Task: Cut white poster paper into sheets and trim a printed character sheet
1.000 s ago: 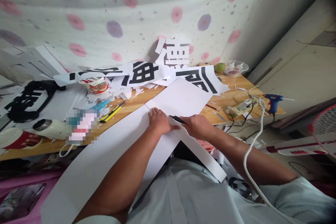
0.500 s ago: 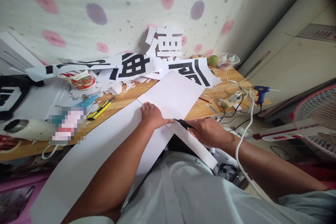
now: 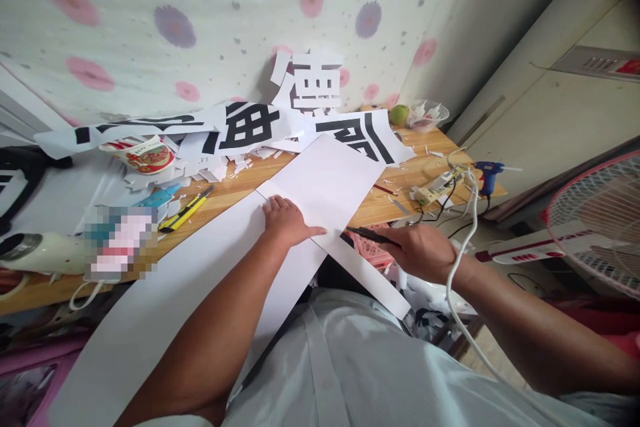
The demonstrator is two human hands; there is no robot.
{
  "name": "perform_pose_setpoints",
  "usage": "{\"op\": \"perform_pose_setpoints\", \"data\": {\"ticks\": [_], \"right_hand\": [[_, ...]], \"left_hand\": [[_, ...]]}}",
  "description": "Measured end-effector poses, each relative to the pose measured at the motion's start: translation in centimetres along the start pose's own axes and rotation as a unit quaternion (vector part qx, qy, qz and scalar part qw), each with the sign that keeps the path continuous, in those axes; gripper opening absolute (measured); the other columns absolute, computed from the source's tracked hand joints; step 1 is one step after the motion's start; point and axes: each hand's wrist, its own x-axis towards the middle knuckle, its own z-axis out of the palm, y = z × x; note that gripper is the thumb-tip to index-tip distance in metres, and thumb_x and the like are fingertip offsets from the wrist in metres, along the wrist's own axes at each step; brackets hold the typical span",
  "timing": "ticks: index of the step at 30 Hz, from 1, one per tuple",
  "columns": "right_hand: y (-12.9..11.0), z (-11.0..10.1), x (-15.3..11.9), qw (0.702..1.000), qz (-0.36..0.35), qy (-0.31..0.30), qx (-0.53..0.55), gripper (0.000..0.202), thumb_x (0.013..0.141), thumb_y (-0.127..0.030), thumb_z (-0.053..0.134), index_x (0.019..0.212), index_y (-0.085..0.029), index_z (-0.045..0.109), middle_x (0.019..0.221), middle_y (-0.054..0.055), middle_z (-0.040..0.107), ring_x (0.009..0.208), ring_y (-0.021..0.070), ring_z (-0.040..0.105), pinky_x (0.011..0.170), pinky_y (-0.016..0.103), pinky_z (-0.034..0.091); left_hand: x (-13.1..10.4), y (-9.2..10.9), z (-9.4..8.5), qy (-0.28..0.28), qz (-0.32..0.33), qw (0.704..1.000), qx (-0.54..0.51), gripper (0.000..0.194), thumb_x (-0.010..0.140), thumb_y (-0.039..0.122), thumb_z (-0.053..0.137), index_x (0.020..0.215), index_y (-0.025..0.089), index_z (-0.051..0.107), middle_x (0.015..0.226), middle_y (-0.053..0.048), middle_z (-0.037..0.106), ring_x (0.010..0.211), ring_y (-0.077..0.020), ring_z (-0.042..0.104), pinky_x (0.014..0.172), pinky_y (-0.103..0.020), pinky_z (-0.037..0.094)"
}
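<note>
My left hand (image 3: 287, 220) presses flat on a large white board (image 3: 200, 280), its thumb stretched to the right and the fingers apart. Under and beyond it lies a white sheet (image 3: 325, 180) set at an angle. From near my left thumb a narrow white strip (image 3: 370, 277) runs toward my lap. My right hand (image 3: 425, 253) is closed around a black cutting knife (image 3: 373, 235), whose tip points left, just right of the sheet's lower corner and off its surface.
A yellow utility knife (image 3: 187, 209), a paper cup (image 3: 145, 155) and white scraps (image 3: 200, 167) lie on the left. Behind are sheets with black characters (image 3: 250, 127). On the right are a power strip (image 3: 437, 188), a blue glue gun (image 3: 489, 177), a white cable (image 3: 457, 287) and a fan (image 3: 600, 220).
My right hand has moved right with the black knife, away from my left thumb and off the white sheet. My left hand stays pressed on the board. The view has shifted slightly.
</note>
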Motion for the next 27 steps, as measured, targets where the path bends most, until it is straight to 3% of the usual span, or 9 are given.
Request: {"op": "perform_pose_setpoints", "data": {"ticks": [4, 8, 13, 20, 27], "right_hand": [[0.7, 0.8, 1.5, 0.995, -0.003, 0.082, 0.064, 0.046, 0.107, -0.044, 0.055, 0.149, -0.032, 0.070, 0.114, 0.008, 0.085, 0.100, 0.0282, 0.081, 0.082, 0.032, 0.056], [-0.4, 2.8, 4.5, 0.989, 0.004, 0.090, 0.114, 0.046, 0.107, -0.041, 0.056, 0.149, -0.028, 0.070, 0.113, 0.009, 0.085, 0.099, 0.0283, 0.081, 0.082, 0.032, 0.057], [-5.1, 4.5, 11.2, 0.977, -0.029, 0.104, 0.182, 0.046, 0.107, -0.047, 0.055, 0.149, -0.032, 0.069, 0.118, 0.006, 0.084, 0.101, 0.0265, 0.080, 0.084, 0.031, 0.056], [-12.7, 4.0, 20.8, 0.987, -0.065, 0.061, 0.137, 0.043, 0.109, -0.045, 0.052, 0.147, -0.032, 0.068, 0.126, 0.006, 0.082, 0.111, 0.0259, 0.076, 0.089, 0.031, 0.052], [-15.4, 4.2, 24.0, 0.990, -0.081, 0.041, 0.107, 0.035, 0.108, -0.042, 0.052, 0.133, -0.028, 0.073, 0.115, 0.008, 0.082, 0.103, 0.0257, 0.076, 0.085, 0.031, 0.050]], "left_hand": [[-0.2, -0.1, 0.1, 0.012, -0.001, 1.000, -0.004, 0.165, 0.057, 0.113, 0.046, 0.167, -0.010, 0.031, 0.172, -0.042, 0.024, 0.162, -0.0581, 0.018, 0.128, -0.067, 0.020], [-0.4, -0.1, 0.2, 0.015, 0.000, 1.000, -0.014, 0.167, 0.053, 0.113, 0.047, 0.167, -0.008, 0.032, 0.173, -0.042, 0.023, 0.163, -0.0572, 0.019, 0.129, -0.066, 0.018], [-0.4, -0.2, 0.3, -0.002, -0.006, 1.000, -0.027, 0.166, 0.055, 0.112, 0.045, 0.169, -0.008, 0.027, 0.175, -0.040, 0.017, 0.165, -0.0560, 0.013, 0.131, -0.067, 0.011], [-0.7, -0.5, 0.2, -0.028, 0.003, 0.998, -0.062, 0.165, 0.055, 0.109, 0.051, 0.174, -0.001, 0.020, 0.179, -0.034, 0.013, 0.167, -0.0533, 0.003, 0.133, -0.067, 0.006], [-0.4, -0.5, 0.4, -0.035, 0.004, 0.997, -0.067, 0.163, 0.058, 0.103, 0.057, 0.175, -0.001, 0.010, 0.180, -0.033, 0.010, 0.167, -0.0536, 0.002, 0.132, -0.069, 0.002]]}}
